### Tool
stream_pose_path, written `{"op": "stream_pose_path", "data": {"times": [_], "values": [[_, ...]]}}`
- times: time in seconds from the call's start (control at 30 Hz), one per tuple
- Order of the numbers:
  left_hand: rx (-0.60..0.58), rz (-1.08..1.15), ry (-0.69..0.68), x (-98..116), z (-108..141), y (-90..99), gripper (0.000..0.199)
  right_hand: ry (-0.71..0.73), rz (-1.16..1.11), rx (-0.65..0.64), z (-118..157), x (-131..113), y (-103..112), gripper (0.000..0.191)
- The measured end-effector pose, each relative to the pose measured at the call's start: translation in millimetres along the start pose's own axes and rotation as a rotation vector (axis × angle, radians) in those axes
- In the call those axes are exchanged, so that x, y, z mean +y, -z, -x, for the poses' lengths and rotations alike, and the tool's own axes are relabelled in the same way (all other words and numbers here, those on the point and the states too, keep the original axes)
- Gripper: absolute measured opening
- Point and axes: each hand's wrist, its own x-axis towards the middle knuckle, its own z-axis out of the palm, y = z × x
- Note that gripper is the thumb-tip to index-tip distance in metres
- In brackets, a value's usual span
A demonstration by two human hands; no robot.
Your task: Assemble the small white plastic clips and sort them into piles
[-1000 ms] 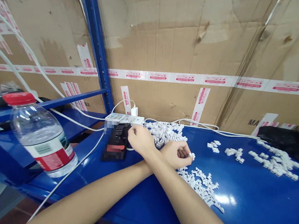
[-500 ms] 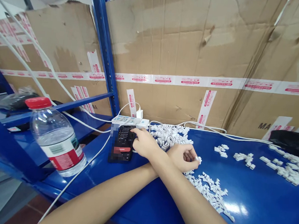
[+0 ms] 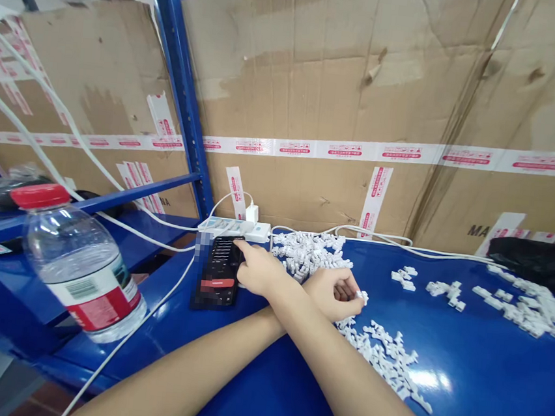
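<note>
My forearms are crossed, the right one over the left. My left hand (image 3: pixel 333 293) is closed, pinching a small white plastic piece (image 3: pixel 362 298) between thumb and fingertips. My right hand (image 3: pixel 262 269) has its index finger stretched out at the upper right of the screen of a black phone (image 3: pixel 215 287); its other fingers are curled and partly hidden. Behind my hands lies a heap of white plastic pieces (image 3: pixel 308 253). Right of my left wrist, longer branching white pieces (image 3: pixel 390 363) spread across the blue table (image 3: pixel 486 385).
A water bottle (image 3: pixel 84 274) with a red cap stands at the left, a white cable (image 3: pixel 148 326) running past it. A power strip (image 3: pixel 234 229) with a charger sits behind the phone. More white pieces (image 3: pixel 533 308) and a black bag (image 3: pixel 541 266) lie right. Cardboard (image 3: pixel 320 75) lines the back.
The whole view has shifted slightly, so most things appear farther left. My left hand still pinches the white piece, and my right index finger stays at the phone's upper right.
</note>
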Motion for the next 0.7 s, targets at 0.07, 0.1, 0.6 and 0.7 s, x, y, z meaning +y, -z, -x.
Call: {"op": "stream_pose_path", "data": {"times": [0.07,0.1,0.6,0.7], "values": [[0.007,0.006,0.012,1.2,0.1,-0.6,0.012,-0.002,-0.003,-0.001,0.5,0.2,0.2,0.072],[0.011,0.007,0.016,1.8,0.2,-1.0,0.012,-0.002,-0.005,0.0,0.6,0.4,0.0,0.072],[0.005,-0.037,-0.003,0.2,0.8,0.9,0.015,0.006,0.014,0.025,-3.9,4.5,-5.0,0.075],[0.003,-0.037,0.01,1.8,0.5,0.8,0.015,0.01,0.023,0.029,-4.7,5.8,-6.5,0.075]]}}
